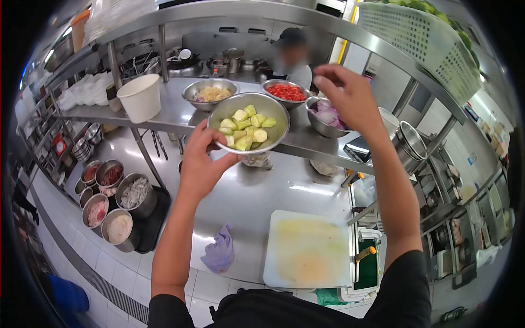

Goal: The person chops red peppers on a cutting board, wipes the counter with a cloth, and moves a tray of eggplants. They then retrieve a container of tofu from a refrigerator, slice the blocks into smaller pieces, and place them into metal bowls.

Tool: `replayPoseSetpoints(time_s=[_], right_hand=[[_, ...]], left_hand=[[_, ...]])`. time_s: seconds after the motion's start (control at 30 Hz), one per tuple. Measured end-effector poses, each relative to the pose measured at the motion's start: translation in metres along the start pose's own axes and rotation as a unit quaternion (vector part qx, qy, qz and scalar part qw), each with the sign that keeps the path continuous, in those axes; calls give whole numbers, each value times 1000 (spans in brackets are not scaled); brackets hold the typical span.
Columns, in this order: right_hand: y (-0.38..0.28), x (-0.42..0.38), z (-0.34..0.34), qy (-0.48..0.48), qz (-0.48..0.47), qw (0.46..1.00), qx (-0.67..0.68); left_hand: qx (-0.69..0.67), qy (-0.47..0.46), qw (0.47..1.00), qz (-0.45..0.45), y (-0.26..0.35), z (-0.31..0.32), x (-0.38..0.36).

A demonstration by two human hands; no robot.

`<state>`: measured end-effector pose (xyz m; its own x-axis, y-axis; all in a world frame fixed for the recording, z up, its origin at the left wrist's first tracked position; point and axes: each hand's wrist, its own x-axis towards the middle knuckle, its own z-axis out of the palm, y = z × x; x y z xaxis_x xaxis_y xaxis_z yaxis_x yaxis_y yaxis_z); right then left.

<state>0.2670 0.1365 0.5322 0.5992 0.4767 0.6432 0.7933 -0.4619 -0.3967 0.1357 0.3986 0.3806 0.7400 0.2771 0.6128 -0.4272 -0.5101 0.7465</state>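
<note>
My left hand (pixel 202 161) grips a steel bowl (pixel 280 133) by its near left rim, thumb underneath and fingers at the side. Chunks of pale green vegetable (pixel 249 128) lie in that bowl, which is tilted toward me in front of the shelf edge. Raised above the shelf on the right is my right hand (pixel 350 98), its fingers loosely bent and apart, with nothing visible in them. Below and behind it sits a bowl of cut purple onion (pixel 326 113), partly covered by my hand. Bowls of chopped red pepper (pixel 284 92) and pale chopped pieces (pixel 212 93) stand farther back.
A white tub (pixel 139 98) stands on the shelf (pixel 180 119). Below are a cutting board (pixel 309 249) and a purple cloth (pixel 220 249). Several pots of raw food (pixel 136 197) are at left. A perforated basket (pixel 421 49) hangs over the upper right. Another person (pixel 295 57) stands behind the shelf.
</note>
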Motion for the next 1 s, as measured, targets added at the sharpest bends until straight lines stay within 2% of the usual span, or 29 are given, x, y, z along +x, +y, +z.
replayPoseSetpoints(time_s=[0.07, 0.27, 0.37, 0.43, 0.5, 0.53, 0.57, 0.6, 0.67, 0.73, 0.77, 0.8, 0.83, 0.87, 0.9, 1.0], right_hand=[[-1, -27, -12, 24, -4, 999, 47], [19, -114, -32, 65, 107, 984, 127], [34, -164, -25, 56, 158, 961, 219], [45, -202, -17, 20, 195, 947, 254], [59, -249, 2, 3, 230, 923, 308], [64, -274, 13, 4, 276, 900, 338], [71, -301, 25, 1, 321, 871, 373], [75, -326, 33, -14, 372, 854, 364], [77, -382, 53, -45, 433, 853, 287], [76, -420, 64, -68, 466, 850, 234], [71, -437, 67, -161, 483, 844, 170], [69, -450, 68, -252, 489, 828, 107], [67, -463, 71, -246, 504, 821, 106], [65, -477, 73, -301, 469, 825, 89], [66, -489, 73, -358, 429, 826, 70], [73, -536, 77, -340, 475, 807, 82]], left_hand=[[-1, 29, 1000, 6, -6, 19, 24], [-8, -9, 999, -47, -21, 41, 55], [-12, -10, 998, -65, -14, 45, 55], [-56, 137, 989, -27, -6, 51, 41], [-71, 161, 984, -22, -16, 43, 5], [-88, 181, 979, -16, -24, 37, -22], [9, 115, 993, -39, -44, 33, -56], [104, 43, 992, -63, -77, 31, -100], [174, -95, 971, -134, -162, 38, -212], [374, -190, 890, -180, -179, 48, -305], [370, -212, 886, -182, -189, 49, -339], [385, -194, 886, -170, -197, 52, -359], [399, -174, 887, -154, -208, 52, -372], [393, -151, 896, -143, -213, 58, -359], [350, -105, 914, -177, -226, 68, -345], [191, 7, 940, -283, -259, 95, -282]])
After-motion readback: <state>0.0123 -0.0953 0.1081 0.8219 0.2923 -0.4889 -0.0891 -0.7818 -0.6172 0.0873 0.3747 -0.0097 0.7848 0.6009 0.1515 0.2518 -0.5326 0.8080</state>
